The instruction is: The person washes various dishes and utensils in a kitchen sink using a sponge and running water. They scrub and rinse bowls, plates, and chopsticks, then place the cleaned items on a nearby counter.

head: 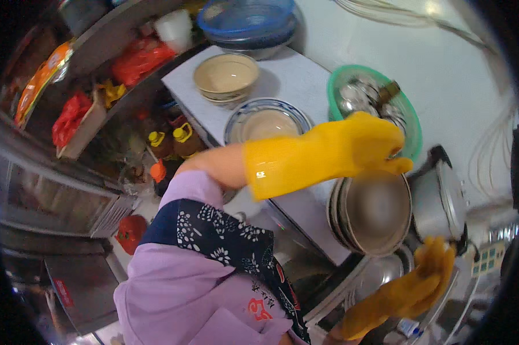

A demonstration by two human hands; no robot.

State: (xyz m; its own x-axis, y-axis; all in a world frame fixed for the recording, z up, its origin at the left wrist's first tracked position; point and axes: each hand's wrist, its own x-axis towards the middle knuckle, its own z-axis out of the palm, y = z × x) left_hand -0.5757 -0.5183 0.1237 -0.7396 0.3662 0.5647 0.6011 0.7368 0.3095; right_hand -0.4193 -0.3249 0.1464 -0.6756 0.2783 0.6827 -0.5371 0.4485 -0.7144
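Both hands wear yellow rubber gloves. My left hand [371, 142] grips the upper rim of a stack of bowls [378, 211], tilted on their sides with the top bowl's inside showing. Below right, my right hand [434, 269] is raised apart from the stack, fingers spread and blurred, with nothing seen in it. A green plastic basket [335, 92] with shiny metal items stands just beyond my left hand. Nearer the left sit a blue-patterned bowl or plate [266, 123], partly behind my forearm, and a stack of cream bowls [226, 77].
The white table [298, 73] carries blue plastic baskets [246, 19] at its far end. A lidded metal pot [436, 202] stands right of the bowls, above a round metal pan [380, 274]. Shelves with red bags [141, 58] and yellow-capped bottles [186, 140] are at left.
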